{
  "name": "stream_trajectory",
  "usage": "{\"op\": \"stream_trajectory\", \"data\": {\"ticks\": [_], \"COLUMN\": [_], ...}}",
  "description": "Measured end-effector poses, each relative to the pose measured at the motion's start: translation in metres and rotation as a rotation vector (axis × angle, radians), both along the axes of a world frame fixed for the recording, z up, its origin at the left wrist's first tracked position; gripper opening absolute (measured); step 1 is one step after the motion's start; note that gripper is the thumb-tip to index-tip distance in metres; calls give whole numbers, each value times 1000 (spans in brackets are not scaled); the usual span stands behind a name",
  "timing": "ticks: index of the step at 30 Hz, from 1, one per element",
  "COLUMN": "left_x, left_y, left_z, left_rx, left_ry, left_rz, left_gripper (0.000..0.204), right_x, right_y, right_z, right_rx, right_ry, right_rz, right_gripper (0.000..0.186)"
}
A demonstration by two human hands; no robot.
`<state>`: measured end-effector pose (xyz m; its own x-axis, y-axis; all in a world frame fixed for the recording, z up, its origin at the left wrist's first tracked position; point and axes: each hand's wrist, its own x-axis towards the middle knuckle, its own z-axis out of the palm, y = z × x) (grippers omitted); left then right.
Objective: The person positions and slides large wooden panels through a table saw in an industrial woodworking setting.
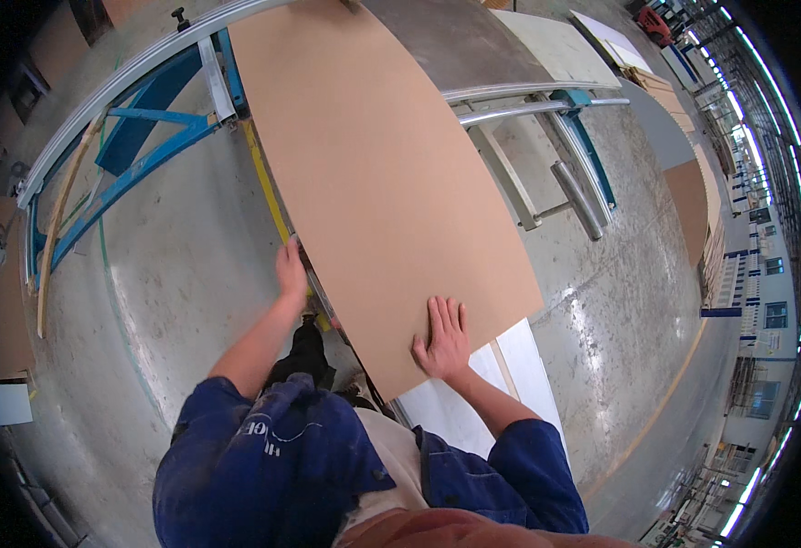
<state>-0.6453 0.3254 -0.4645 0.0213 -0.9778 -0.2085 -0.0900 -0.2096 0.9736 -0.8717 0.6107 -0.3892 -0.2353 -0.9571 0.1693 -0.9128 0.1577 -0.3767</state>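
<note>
A large flat brown fibreboard panel (382, 173) lies in front of me, stretching away over a metal-framed machine table. My left hand (291, 270) grips the panel's left edge, fingers curled around it. My right hand (441, 340) lies flat, fingers spread, on the panel's near corner. Under that near end, white boards (510, 384) stick out to the right.
A blue steel frame with a long aluminium rail (135, 73) curves away on the left. Grey roller bars and supports (574, 192) stand right of the panel. More boards are stacked at the far right (693, 201). The concrete floor (181, 265) spreads around.
</note>
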Motion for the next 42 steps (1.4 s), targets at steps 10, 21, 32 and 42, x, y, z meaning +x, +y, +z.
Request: {"op": "stream_trajectory", "data": {"ticks": [10, 21, 32, 42], "left_x": [-22, -1, -4, -3], "left_y": [29, -53, -143, -220], "left_z": [-10, 17, 37, 37], "left_rx": [-60, 23, 38, -11], "left_ry": [-111, -42, -2, -75], "left_rz": [-162, -145, -155, -127], "left_gripper": [44, 40, 50, 66], "right_x": [-1, 19, 18, 23], "right_y": [-83, -161, -253, -332], "right_z": [11, 28, 42, 55], "right_rx": [-53, -144, -78, -108], "right_ry": [18, -2, 17, -9], "right_rz": [5, 1, -18, -39], "right_gripper": [77, 75, 78, 72]}}
